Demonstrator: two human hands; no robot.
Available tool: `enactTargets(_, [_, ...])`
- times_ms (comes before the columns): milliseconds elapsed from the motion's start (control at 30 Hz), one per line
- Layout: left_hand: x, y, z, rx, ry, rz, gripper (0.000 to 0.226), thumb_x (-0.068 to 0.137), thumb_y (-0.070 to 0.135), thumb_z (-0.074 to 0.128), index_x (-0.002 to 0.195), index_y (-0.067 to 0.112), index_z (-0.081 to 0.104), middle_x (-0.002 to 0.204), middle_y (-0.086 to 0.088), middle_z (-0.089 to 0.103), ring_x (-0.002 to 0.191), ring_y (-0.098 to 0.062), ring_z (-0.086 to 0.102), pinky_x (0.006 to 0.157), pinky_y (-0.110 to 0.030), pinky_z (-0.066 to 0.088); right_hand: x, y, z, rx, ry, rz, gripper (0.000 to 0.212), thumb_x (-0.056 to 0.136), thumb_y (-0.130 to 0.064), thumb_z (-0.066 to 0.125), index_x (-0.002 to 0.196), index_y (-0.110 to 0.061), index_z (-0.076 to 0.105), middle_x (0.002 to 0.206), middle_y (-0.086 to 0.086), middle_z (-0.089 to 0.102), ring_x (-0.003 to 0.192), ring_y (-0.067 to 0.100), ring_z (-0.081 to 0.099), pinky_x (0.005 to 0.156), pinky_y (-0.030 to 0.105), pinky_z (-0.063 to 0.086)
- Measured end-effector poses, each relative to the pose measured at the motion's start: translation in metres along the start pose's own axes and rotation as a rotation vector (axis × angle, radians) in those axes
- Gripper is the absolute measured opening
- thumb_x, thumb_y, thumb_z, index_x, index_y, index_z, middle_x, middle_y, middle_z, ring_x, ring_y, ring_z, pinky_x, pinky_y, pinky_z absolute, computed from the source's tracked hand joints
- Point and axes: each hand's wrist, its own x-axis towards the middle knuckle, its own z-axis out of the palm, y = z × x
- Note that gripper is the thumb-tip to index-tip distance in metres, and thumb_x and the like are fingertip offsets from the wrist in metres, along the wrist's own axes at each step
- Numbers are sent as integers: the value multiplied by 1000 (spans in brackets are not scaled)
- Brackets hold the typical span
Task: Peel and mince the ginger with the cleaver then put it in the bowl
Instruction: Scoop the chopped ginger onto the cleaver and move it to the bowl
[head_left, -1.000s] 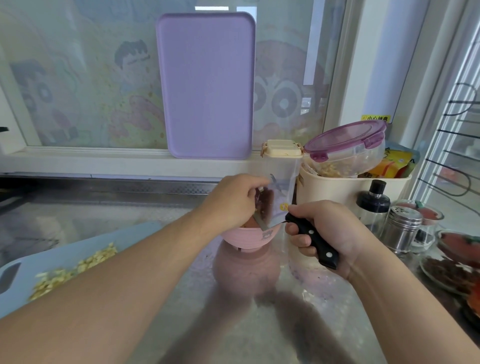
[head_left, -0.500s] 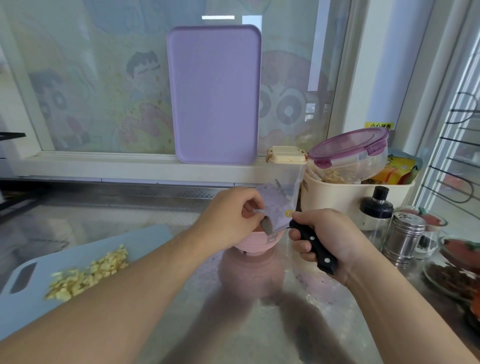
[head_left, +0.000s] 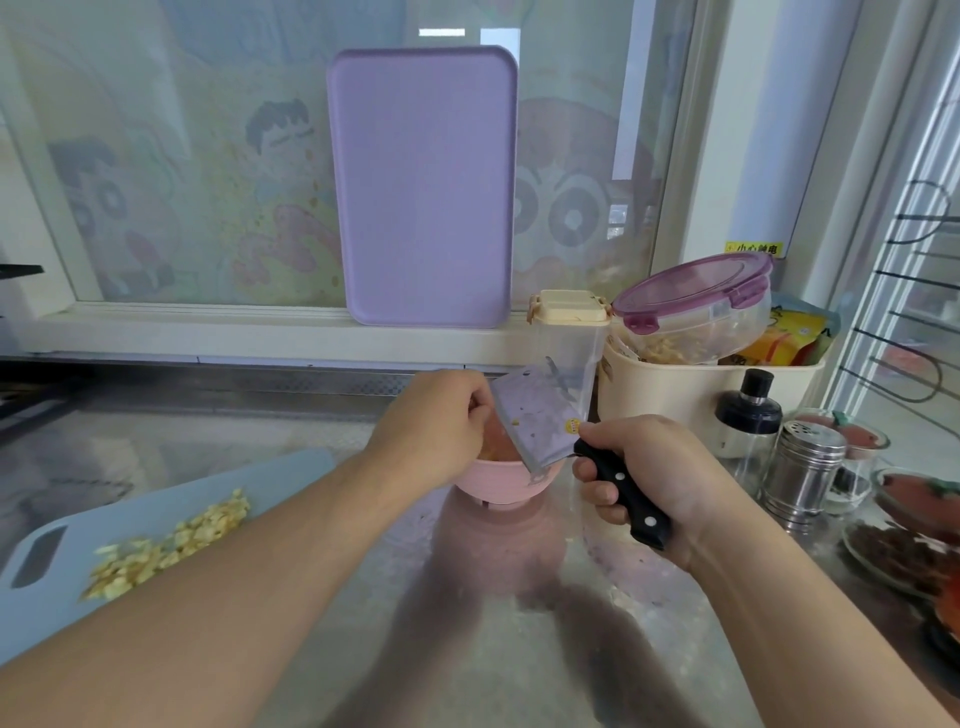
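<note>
Ginger (head_left: 166, 545) lies minced, pale yellow, on board (head_left: 291, 483).

Purple board (head_left: 423, 187) leaning upright vs window, cream tub (head_left: 711, 387) holding purple-lid container (head_left: 693, 301), steel shaker (head_left: 802, 475) standing beside black-cap bottle (head_left: 748, 418) at rt.

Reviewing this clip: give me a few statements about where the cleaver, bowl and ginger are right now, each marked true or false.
1. The right hand grips the cleaver by its black handle. True.
2. The cleaver blade is over the pink bowl. True.
3. All the minced ginger is in the bowl. False: a pile lies on the blue cutting board.
4. The left hand rests flat on the cutting board. False: it is at the blade, over the bowl.
5. The purple board lies flat on the counter. False: it stands upright against the window.
</note>
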Motion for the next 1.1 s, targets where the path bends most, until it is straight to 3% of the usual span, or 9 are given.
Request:
enactTargets(100, [-5, 4, -6, -48, -48, 165, 42, 97, 2, 53, 116, 30, 79, 111, 18, 72, 96, -2, 62, 86, -11, 45, -1, 0, 1, 1, 10, 1, 10, 103, -12, 53, 96, -6, 51, 64, 8, 51, 41, 15, 38, 35, 24, 29])
enactTargets(167, [-10, 4, -9, 25, -156, 282, 56, 89, -4, 47, 124, 30, 76, 122, 19, 71, 111, -2, 62, 94, -14, 46, -1, 1, 1, 2, 13, 1, 10, 103, -11, 53, 95, -6, 51, 64, 9, 51, 42, 15, 38, 35, 24, 29])
enactTargets(233, [-16, -1, -13, 148, -183, 289, 50, 82, 5, 44, 110, 32, 76, 114, 15, 73, 108, -11, 65, 88, -27, 53, -1, 1, 1, -2, 10, -1, 8, 103, -11, 53, 98, -6, 51, 65, 9, 51, 42, 15, 39, 35, 24, 29])
enactTargets(333, [-26, -6, -18, 258, -126, 170, 19, 82, 22, 43, 77, 28, 61, 85, 11, 64, 89, -21, 65, 72, -34, 53, -1, 2, 0, -16, 13, -10, 8, 103, -12, 54, 99, -6, 51, 66, 10, 52, 42, 15, 40, 35, 24, 30])
enactTargets(467, [-34, -13, -21, 105, -102, 118, 14, 84, 37, 58, 82, 30, 71, 83, 20, 71, 83, -4, 66, 73, -29, 53, -2, 2, 3, -15, 20, -17, 9, 103, -12, 54, 96, -6, 51, 66, 10, 52, 42, 15, 39, 35, 24, 30])
enactTargets(567, [-39, -20, -25, 123, -164, 180, 21, 82, 55, 63, 86, 35, 70, 84, 21, 70, 85, -3, 64, 75, -34, 54, -2, 2, 4, -7, 19, -23, 10, 103, -12, 55, 96, -6, 51, 66, 10, 52, 42, 16, 39, 35, 24, 29])
enactTargets(933, [-50, -51, -46, 289, -91, 180, 12, 95, 43, 69, 96, 31, 73, 97, 16, 69, 98, -10, 61, 81, -36, 54, -7, 10, 18, 13, -73, -121, 15, 104, -17, 57, 93, -9, 49, 71, 11, 50, 46, 18, 36, 37, 26, 28])
enactTargets(1033, [-60, -64, -54, 145, -13, 71, 22, 88, 35, 68, 109, 34, 72, 110, 21, 67, 108, -4, 62, 93, -29, 52, -13, 13, 29, -7, -133, -150, 17, 104, -18, 57, 91, -9, 49, 73, 14, 48, 47, 19, 34, 39, 26, 25])
enactTargets(1100, [-73, -74, -63, -31, 61, -40, 34, 86, 18, 64, 116, 32, 71, 115, 21, 64, 110, 2, 59, 97, -17, 44, -20, 13, 38, -4, -193, -163, 20, 103, -17, 57, 86, -8, 52, 74, 15, 47, 46, 21, 33, 40, 26, 23])
